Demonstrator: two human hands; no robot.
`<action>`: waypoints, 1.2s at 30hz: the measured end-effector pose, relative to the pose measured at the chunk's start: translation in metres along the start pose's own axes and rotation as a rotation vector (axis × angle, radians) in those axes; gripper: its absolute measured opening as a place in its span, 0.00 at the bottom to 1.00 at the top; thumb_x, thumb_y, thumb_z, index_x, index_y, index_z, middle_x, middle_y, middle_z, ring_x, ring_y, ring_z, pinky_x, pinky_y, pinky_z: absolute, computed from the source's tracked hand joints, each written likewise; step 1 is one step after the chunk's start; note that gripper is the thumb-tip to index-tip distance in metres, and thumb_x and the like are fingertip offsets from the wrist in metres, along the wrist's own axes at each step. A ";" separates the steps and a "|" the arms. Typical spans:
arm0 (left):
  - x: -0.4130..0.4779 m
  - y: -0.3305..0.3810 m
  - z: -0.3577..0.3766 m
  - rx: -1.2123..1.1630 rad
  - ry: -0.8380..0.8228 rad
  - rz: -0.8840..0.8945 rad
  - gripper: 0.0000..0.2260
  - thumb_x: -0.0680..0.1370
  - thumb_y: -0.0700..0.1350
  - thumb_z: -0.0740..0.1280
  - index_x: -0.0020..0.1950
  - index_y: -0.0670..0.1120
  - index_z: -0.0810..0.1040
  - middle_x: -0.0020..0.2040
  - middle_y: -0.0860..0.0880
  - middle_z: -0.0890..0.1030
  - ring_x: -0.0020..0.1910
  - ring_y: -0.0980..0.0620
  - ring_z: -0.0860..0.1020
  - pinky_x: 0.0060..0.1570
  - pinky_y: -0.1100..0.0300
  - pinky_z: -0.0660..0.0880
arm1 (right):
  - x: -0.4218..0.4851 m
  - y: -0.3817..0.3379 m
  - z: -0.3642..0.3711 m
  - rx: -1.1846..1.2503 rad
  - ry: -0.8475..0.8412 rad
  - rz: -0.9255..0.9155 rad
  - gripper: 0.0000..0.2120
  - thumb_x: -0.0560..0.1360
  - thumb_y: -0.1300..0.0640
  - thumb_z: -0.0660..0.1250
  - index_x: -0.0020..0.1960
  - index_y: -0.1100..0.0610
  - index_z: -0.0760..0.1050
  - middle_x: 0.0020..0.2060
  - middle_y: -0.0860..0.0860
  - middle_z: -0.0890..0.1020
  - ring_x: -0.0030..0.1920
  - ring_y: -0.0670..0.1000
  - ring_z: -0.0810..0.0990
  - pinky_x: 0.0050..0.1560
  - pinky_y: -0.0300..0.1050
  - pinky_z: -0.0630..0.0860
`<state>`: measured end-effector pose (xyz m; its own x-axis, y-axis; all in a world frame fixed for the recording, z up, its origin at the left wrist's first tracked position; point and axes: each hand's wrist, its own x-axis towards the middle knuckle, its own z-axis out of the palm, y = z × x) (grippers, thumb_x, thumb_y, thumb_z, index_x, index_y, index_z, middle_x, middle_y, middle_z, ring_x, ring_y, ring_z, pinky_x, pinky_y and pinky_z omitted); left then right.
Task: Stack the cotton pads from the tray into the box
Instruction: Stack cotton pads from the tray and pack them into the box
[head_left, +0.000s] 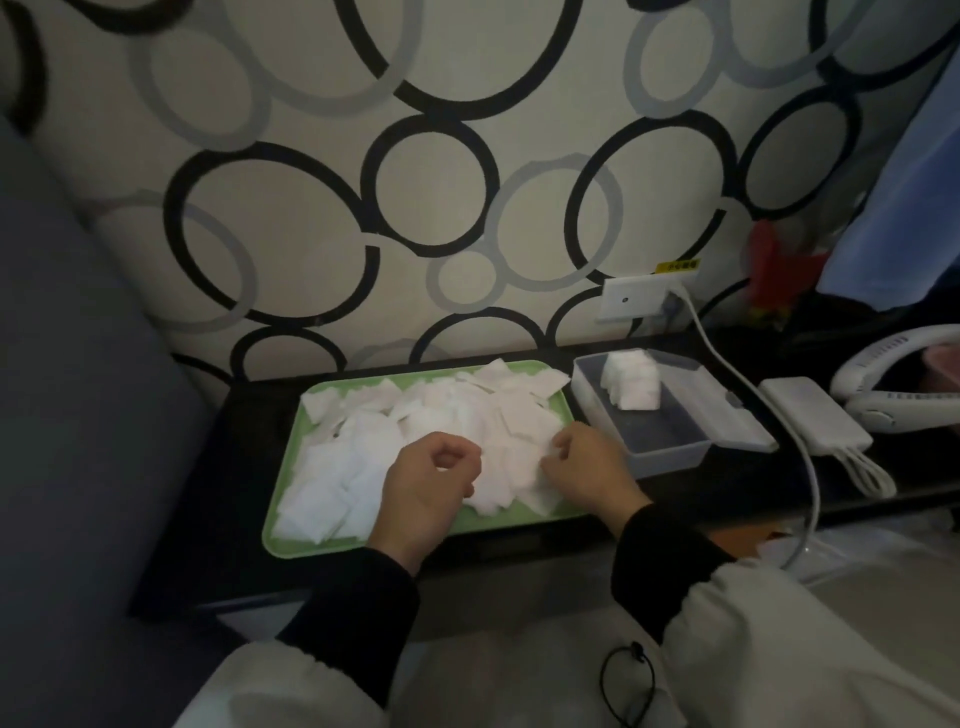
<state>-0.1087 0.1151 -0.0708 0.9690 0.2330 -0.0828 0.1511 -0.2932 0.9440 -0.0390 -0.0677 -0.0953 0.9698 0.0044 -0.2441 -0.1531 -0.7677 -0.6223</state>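
Picking among cotton pads (441, 410) heaped on the tray (332, 545), frame centre: right hand (589, 473) is pinching pads, fingers (563, 447) curled; left hand (426, 493) curled too, grip unclear. Just right, the box (670, 452) is sitting nearer the right hand.

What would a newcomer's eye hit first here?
The green tray at centre, heaped with loose white cotton pads, with the left hand and right hand curled over its near side. Right of it, a clear box holds a short stack of pads at its far end. Behind, bold ringed wallpaper fills the upper frame.
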 end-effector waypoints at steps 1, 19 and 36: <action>-0.004 -0.002 -0.001 0.008 -0.010 0.008 0.03 0.77 0.42 0.70 0.45 0.49 0.83 0.42 0.50 0.83 0.34 0.56 0.81 0.35 0.65 0.73 | 0.000 -0.002 0.003 0.011 0.025 0.014 0.22 0.75 0.50 0.70 0.64 0.58 0.71 0.60 0.56 0.78 0.59 0.55 0.77 0.54 0.43 0.72; 0.027 -0.015 -0.029 0.066 -0.003 0.057 0.05 0.74 0.44 0.74 0.46 0.54 0.82 0.44 0.55 0.83 0.40 0.56 0.80 0.42 0.62 0.73 | 0.008 -0.027 -0.009 0.292 -0.002 -0.263 0.04 0.73 0.58 0.75 0.46 0.57 0.81 0.43 0.49 0.84 0.44 0.47 0.81 0.37 0.31 0.74; 0.025 -0.002 -0.022 -0.271 -0.018 -0.033 0.05 0.77 0.41 0.72 0.52 0.47 0.82 0.46 0.46 0.86 0.42 0.49 0.85 0.40 0.57 0.82 | 0.012 -0.031 -0.006 0.488 0.192 -0.182 0.05 0.80 0.56 0.64 0.47 0.52 0.78 0.45 0.49 0.82 0.44 0.50 0.82 0.38 0.39 0.77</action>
<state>-0.0895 0.1416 -0.0682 0.9680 0.2213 -0.1181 0.1270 -0.0262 0.9916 -0.0219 -0.0478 -0.0749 0.9990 -0.0427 0.0108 -0.0062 -0.3794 -0.9252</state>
